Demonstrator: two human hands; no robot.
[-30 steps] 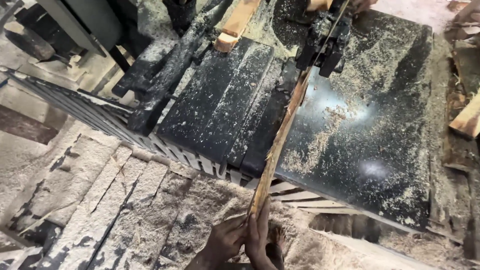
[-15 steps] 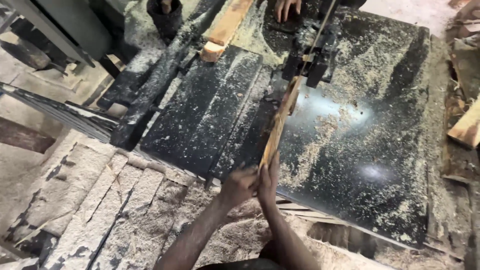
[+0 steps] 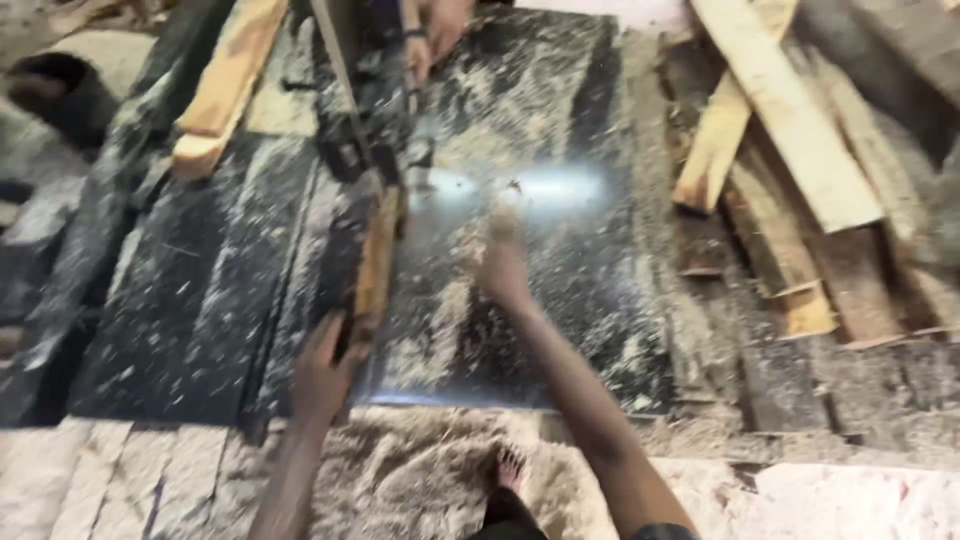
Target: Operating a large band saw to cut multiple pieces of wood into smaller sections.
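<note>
Your right hand (image 3: pixel 503 262) has left the wooden strip (image 3: pixel 375 262) and now lies open on the dusty saw table (image 3: pixel 590 300); your left hand (image 3: pixel 322 372) alone grips the strip's near end.

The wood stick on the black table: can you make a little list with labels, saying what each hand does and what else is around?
Left hand: pressed against the near end of the wood stick; blurred, so the grip is unclear
Right hand: stretched out over the black table, holding nothing
Wood stick: narrow, lying lengthwise along the table
Table top: shiny black, strewn with sawdust
Another person's hand: at the far end
Right side: pale planks piled up
Below: a bare foot on sawdust
</note>
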